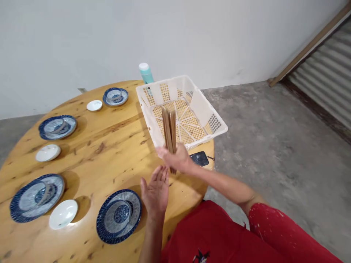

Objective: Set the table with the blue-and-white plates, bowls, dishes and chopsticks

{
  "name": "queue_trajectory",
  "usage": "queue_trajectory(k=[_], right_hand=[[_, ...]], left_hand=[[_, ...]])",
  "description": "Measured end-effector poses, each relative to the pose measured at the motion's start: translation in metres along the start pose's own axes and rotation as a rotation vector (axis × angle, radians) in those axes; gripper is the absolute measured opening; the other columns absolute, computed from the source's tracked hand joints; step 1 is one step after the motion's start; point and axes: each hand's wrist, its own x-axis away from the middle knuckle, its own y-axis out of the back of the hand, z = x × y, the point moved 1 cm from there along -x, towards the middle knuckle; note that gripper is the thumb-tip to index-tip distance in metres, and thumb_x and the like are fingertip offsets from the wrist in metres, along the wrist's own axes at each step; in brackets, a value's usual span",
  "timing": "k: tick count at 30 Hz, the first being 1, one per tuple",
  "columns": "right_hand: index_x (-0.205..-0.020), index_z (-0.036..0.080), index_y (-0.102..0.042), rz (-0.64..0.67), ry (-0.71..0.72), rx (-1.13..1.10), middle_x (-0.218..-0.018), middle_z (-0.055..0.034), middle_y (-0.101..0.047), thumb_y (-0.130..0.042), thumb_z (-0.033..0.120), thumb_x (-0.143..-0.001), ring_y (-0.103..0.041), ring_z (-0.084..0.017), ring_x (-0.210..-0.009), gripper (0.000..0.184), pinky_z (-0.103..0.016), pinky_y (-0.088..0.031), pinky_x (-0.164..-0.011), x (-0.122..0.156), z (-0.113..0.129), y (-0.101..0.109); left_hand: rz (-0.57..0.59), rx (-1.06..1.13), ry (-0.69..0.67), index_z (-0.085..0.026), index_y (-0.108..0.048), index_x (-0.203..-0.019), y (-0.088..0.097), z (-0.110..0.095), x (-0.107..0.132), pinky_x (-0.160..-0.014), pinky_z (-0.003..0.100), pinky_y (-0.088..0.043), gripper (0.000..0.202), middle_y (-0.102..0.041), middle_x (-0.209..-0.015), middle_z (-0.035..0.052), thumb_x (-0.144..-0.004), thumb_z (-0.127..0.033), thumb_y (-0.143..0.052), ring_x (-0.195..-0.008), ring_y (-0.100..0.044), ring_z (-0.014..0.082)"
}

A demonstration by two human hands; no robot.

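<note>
— Bare concrete floor and a white wall were seen behind a round wooden table [109, 146] that filled the left of the frame. Where was the bundle?

— A bundle of wooden chopsticks [169, 129] was held upright near the middle of the frame by the right hand [178, 157], whose fingers were closed around the lower ends. The upper ends were seen against the white basket [205, 106] behind. The left hand [155, 191] was held just below, with its fingers spread and nothing in them.

— What could be judged to go wrong?

— Only the lower part of the bundle was gripped. If the hold were loosened, a stick could be let slip and dropped onto the table, or past its near edge to the floor. The phone [200, 158] was lying just beside the right hand at the table's edge and could be knocked off by the wrist. The blue plate [100, 219] with its bowl [119, 213], at lower centre-left, was close to the left forearm and could be nudged.

— And the basket?

— It appeared to be set partly past the table's right edge, so it could be tipped if pushed.
</note>
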Motion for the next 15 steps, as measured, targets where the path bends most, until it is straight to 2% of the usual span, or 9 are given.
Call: queue_trajectory(k=[2, 4, 7, 9, 11, 15], right_hand=[[-0.062, 0.022, -0.044, -0.072, -0.010, 0.024, -0.047, 0.0061, -0.037, -0.068, 0.060, -0.083, -0.038, -0.007, -0.042, 0.051, -0.019, -0.031, -0.038, -0.047, 0.017, 0.036], [-0.067, 0.022, -0.042, -0.152, -0.041, 0.044, -0.048, 0.0091, -0.032, -0.074, 0.057, -0.080, -0.033, -0.005, -0.041, 0.050, -0.016, -0.029, -0.038, -0.096, 0.021, 0.074], [-0.070, 0.021, -0.042, -0.253, -0.172, 0.107, -0.047, 0.0118, -0.028, -0.077, 0.044, -0.082, -0.026, -0.002, -0.039, 0.044, -0.014, -0.026, -0.037, -0.154, -0.003, 0.126], [-0.068, 0.020, -0.043, -0.334, -0.298, 0.214, -0.044, 0.0115, -0.029, -0.076, 0.031, -0.084, -0.026, -0.003, -0.039, 0.038, -0.014, -0.024, -0.036, -0.175, -0.029, 0.152], [-0.067, 0.019, -0.045, -0.396, -0.388, 0.297, -0.043, 0.0105, -0.031, -0.074, 0.021, -0.083, -0.029, -0.004, -0.040, 0.033, -0.015, -0.024, -0.036, -0.186, -0.053, 0.171], [-0.062, 0.016, -0.048, -0.443, -0.470, 0.445, -0.042, 0.0070, -0.037, -0.066, 0.010, -0.083, -0.036, -0.006, -0.040, 0.028, -0.018, -0.029, -0.040, -0.190, -0.089, 0.188]], left_hand=[[-0.101, 0.227, 0.058, -0.014, -0.075, -0.103, 0.009, -0.004, 0.008, -0.092, 0.036, -0.053, 0.064, -0.074, -0.111, 0.0163, -0.092, -0.066, -0.039, -0.109, -0.068, 0.0248], [-0.220, 0.286, 0.091, -0.014, -0.074, -0.105, 0.028, -0.003, 0.021, -0.092, 0.035, -0.053, 0.059, -0.073, -0.112, 0.0147, -0.085, -0.065, -0.053, -0.107, -0.067, 0.0249], [-0.433, 0.247, 0.112, -0.015, -0.075, -0.099, 0.063, 0.005, 0.049, -0.087, 0.032, -0.053, 0.056, -0.074, -0.105, 0.0118, -0.080, -0.065, -0.059, -0.101, -0.068, 0.0225], [-0.561, 0.230, 0.131, -0.017, -0.075, -0.097, 0.081, 0.013, 0.071, -0.085, 0.030, -0.053, 0.054, -0.074, -0.104, 0.0091, -0.079, -0.065, -0.060, -0.101, -0.067, 0.0208], [-0.668, 0.230, 0.158, -0.018, -0.075, -0.096, 0.092, 0.021, 0.091, -0.085, 0.028, -0.052, 0.050, -0.074, -0.104, 0.0064, -0.080, -0.063, -0.059, -0.102, -0.065, 0.0188], [-0.811, 0.260, 0.186, -0.021, -0.075, -0.095, 0.095, 0.033, 0.120, -0.087, 0.026, -0.050, 0.046, -0.072, -0.106, 0.0028, -0.080, -0.061, -0.059, -0.104, -0.062, 0.0161]])
